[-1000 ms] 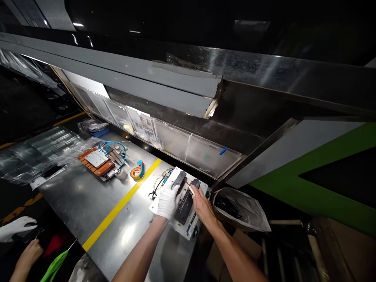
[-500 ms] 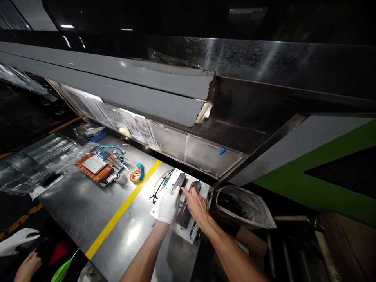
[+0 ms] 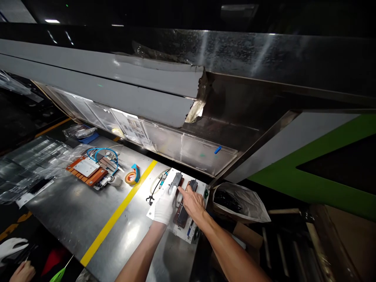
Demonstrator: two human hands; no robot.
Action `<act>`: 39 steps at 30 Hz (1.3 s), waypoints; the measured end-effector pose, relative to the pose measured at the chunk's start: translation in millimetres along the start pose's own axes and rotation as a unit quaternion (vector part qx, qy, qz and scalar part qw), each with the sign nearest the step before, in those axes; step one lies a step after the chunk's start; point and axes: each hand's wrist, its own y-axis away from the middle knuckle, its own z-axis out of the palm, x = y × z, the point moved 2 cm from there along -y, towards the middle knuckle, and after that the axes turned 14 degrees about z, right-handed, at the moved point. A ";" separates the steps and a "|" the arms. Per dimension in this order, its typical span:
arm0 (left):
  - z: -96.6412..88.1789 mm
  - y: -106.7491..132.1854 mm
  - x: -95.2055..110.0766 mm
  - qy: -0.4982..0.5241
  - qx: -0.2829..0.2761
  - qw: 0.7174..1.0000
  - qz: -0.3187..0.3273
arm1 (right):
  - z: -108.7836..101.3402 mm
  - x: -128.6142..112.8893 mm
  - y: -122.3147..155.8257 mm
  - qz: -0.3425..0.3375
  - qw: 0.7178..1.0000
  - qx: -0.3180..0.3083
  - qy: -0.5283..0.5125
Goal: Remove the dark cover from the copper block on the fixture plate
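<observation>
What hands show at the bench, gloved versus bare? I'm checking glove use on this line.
White-gloved hands: 2, the person's left hand on the white fixture plate, and a co-worker's hand at the lower left edge.
Bare hands: 2, the person's right hand on the dark parts on that plate, and a co-worker's hand.
Total: 4.

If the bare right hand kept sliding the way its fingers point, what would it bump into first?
The right hand points up and left across the white plate. First in line looks like the grey clamp that the gloved left hand holds; it seems nearly touching. Depth is hard to judge.
</observation>
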 end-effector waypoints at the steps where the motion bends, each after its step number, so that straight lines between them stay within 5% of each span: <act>1: -3.0 -0.5 0.8 0.012 -0.002 1.000 0.002 | -1.1 -0.2 -0.4 0.000 1.000 0.004 0.001; 7: -18.3 -2.8 4.7 0.042 -0.031 0.999 0.000 | -6.6 -1.4 -4.1 -0.008 1.000 0.011 0.004; 16: -5.2 -7.5 -1.7 0.015 -0.010 1.000 0.002 | -8.1 -7.0 -5.2 0.005 1.000 0.012 0.003; 20: -0.8 -6.7 -3.6 0.017 0.030 0.999 0.012 | -2.8 -7.5 -3.0 0.023 1.000 0.010 -0.018; 26: 0.4 -10.8 -6.0 0.057 0.164 0.981 0.084 | 3.2 -5.6 -4.5 0.021 0.998 0.031 -0.040; 30: -5.6 -15.6 -3.4 0.072 0.184 0.976 0.091 | -5.2 -4.0 -3.1 0.039 0.997 0.050 -0.044; 35: 5.9 13.5 -6.5 0.059 0.235 0.970 -0.020 | -12.0 6.6 23.0 0.067 0.990 0.085 -0.091; 39: 31.2 52.8 -8.2 0.044 0.283 0.958 -0.017 | -0.8 8.1 49.6 0.038 0.988 0.082 -0.124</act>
